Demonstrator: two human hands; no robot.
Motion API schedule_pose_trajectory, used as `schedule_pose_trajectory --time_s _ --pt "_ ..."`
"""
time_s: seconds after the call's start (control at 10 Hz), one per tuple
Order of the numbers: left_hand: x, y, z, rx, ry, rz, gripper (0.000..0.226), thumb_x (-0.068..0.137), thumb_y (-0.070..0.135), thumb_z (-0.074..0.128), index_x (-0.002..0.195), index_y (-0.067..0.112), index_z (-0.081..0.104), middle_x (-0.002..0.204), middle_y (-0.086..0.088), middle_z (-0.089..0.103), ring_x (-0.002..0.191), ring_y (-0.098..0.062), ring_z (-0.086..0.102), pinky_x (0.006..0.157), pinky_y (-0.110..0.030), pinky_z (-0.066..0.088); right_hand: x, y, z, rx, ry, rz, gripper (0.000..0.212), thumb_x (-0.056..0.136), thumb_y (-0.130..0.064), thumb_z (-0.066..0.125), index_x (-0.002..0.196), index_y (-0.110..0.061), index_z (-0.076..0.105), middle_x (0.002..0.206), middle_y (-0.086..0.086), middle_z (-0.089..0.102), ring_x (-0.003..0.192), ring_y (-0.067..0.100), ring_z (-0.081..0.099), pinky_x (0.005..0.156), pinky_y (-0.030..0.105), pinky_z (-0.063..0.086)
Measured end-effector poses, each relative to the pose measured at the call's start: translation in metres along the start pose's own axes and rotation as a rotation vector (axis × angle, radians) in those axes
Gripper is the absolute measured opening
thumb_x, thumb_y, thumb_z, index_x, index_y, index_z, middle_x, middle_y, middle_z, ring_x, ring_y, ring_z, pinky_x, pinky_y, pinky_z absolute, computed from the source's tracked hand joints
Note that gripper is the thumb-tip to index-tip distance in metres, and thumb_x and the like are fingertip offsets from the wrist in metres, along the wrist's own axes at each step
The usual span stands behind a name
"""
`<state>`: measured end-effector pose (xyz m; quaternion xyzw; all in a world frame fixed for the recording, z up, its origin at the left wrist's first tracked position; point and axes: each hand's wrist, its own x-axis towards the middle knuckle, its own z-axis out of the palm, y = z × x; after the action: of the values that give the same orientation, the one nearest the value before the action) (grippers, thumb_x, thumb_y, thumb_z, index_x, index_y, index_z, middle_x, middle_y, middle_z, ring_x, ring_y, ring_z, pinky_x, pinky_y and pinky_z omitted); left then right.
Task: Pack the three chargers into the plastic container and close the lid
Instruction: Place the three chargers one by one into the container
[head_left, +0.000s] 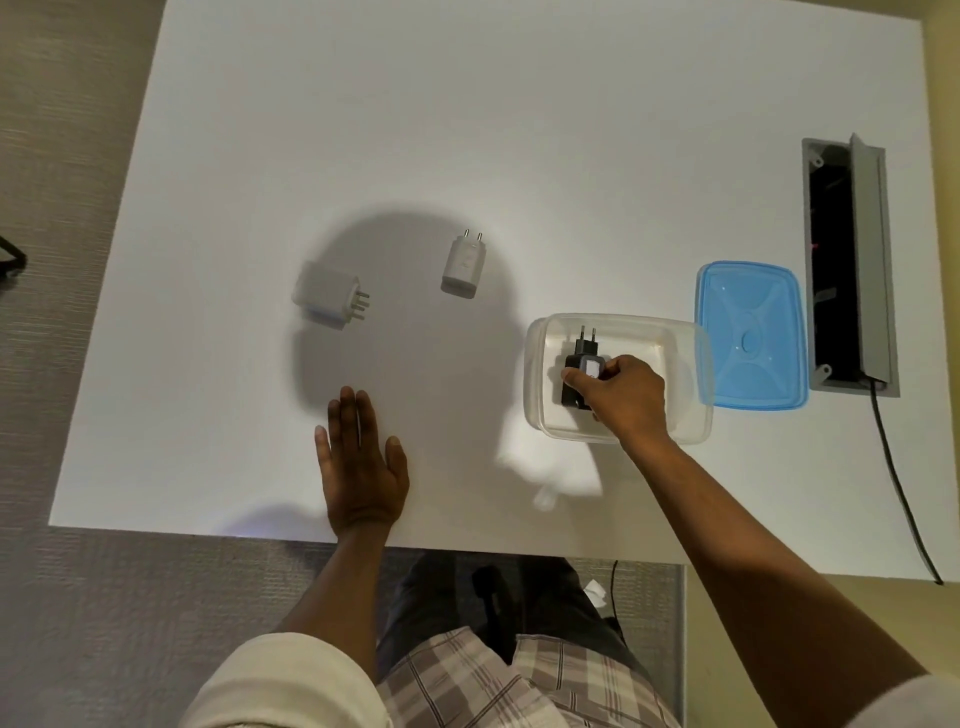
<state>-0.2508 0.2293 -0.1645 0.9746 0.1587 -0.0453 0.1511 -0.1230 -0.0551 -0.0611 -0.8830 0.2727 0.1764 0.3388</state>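
Note:
A clear plastic container (535, 364) stands open on the white table, right of centre. Inside it, my right hand (623, 397) grips a black charger (581, 358) whose two pins point away from me. A blue lid (750, 335) lies flat just right of the container, its left edge under the container's rim. A white two-pin charger (463, 265) lies near the table's middle. Left of it lies a bulkier white charger (326, 295) with its pins pointing right. My left hand (361, 467) rests flat on the table near the front edge, fingers spread, holding nothing.
An open grey cable hatch (852, 270) is set into the table at the far right, and a black cable (904, 499) runs from it over the front edge. Carpet lies left of the table (363, 130). My legs are below the front edge.

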Motion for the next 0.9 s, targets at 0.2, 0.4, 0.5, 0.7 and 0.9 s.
schedule_pose_trajectory --time_s 0.2,0.4,0.5,0.7,0.9 --pt "0.0 -0.001 0.001 0.006 -0.001 0.0 0.068 0.099 0.037 0.03 0.159 0.009 0.017 0.168 -0.01 0.016 0.156 -0.027 0.015 0.126 -0.053 0.016 0.013 0.004 0.016 -0.085 -0.057 -0.016 0.046 0.06 -0.059 0.078 0.065 -0.023 0.05 0.069 -0.006 0.065 0.066 0.015 0.064 0.056 0.03 0.045" --pt "0.0 -0.001 0.002 -0.006 -0.004 -0.007 0.069 0.098 0.037 0.031 0.159 0.009 0.017 0.168 -0.009 0.016 0.156 -0.026 0.014 0.126 -0.053 0.015 0.017 0.005 0.026 -0.15 -0.043 -0.041 0.046 0.06 -0.059 0.078 0.064 -0.022 0.05 0.06 -0.011 0.055 0.056 0.001 0.049 0.047 0.023 0.029" --pt "0.0 -0.002 0.003 -0.017 0.001 -0.002 0.069 0.098 0.037 0.031 0.159 0.01 0.016 0.168 -0.009 0.016 0.156 -0.026 0.014 0.126 -0.053 0.015 0.018 0.006 0.029 -0.175 -0.043 -0.036 0.047 0.06 -0.059 0.077 0.068 -0.02 0.052 0.061 -0.01 0.054 0.057 0.006 0.049 0.047 0.023 0.029" --pt "0.0 -0.001 0.003 -0.017 -0.002 -0.002 0.069 0.098 0.037 0.032 0.16 0.01 0.015 0.169 -0.008 0.016 0.156 -0.026 0.014 0.126 -0.053 0.015 0.016 0.007 0.03 -0.136 -0.008 -0.08 0.047 0.065 -0.056 0.079 0.063 -0.023 0.047 0.058 -0.012 0.053 0.056 0.001 0.047 0.048 0.023 0.028" --pt "0.0 -0.001 0.002 -0.017 -0.005 -0.005 0.069 0.098 0.037 0.031 0.16 0.01 0.016 0.168 -0.009 0.017 0.156 -0.027 0.015 0.127 -0.051 0.014 0.017 0.008 0.023 -0.088 0.048 -0.086 0.036 0.081 -0.045 0.073 0.07 -0.015 0.056 0.061 -0.01 0.053 0.064 0.017 0.053 0.058 0.029 0.032"
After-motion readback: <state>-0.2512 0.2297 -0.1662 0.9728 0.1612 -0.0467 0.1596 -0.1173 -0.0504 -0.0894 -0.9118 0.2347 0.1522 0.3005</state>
